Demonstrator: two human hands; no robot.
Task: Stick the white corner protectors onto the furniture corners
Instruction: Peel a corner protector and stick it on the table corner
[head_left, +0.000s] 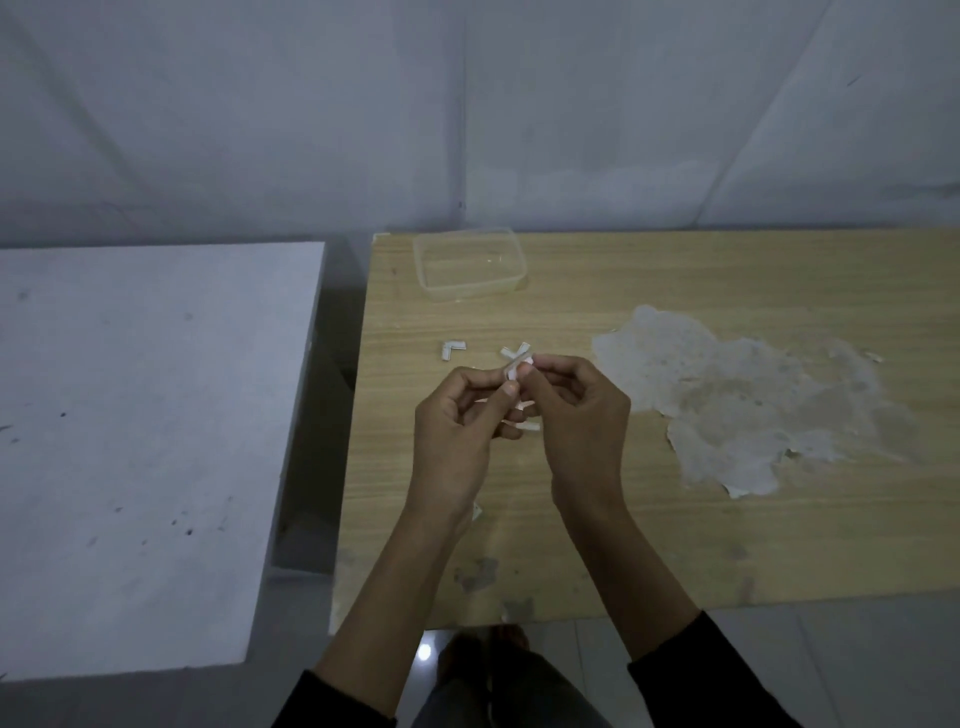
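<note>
White plastic, small and slick: the protector (513, 372) is pinched between both hands, in the air nearer the person than the tub (467, 265). The step looks like peeling off the adhesive backing.

As I judge it, three things could go wrong:
- The piece could slip from so slight a pinch and drop among the spares.
- The glue could fold on itself or take grease from the skin, and then bond poorly.
- The dim light could hide which face is sticky.

The left hand (457, 421) curls round the piece, its thumb tip pressed against it. The right hand (579, 410) meets it, fingers (553, 365) bent and nipping its top edge. Both forearms reach in over the near edge of the desk (675, 519). A spare L (453, 349) lies on the desk just nearer than the tub.
</note>
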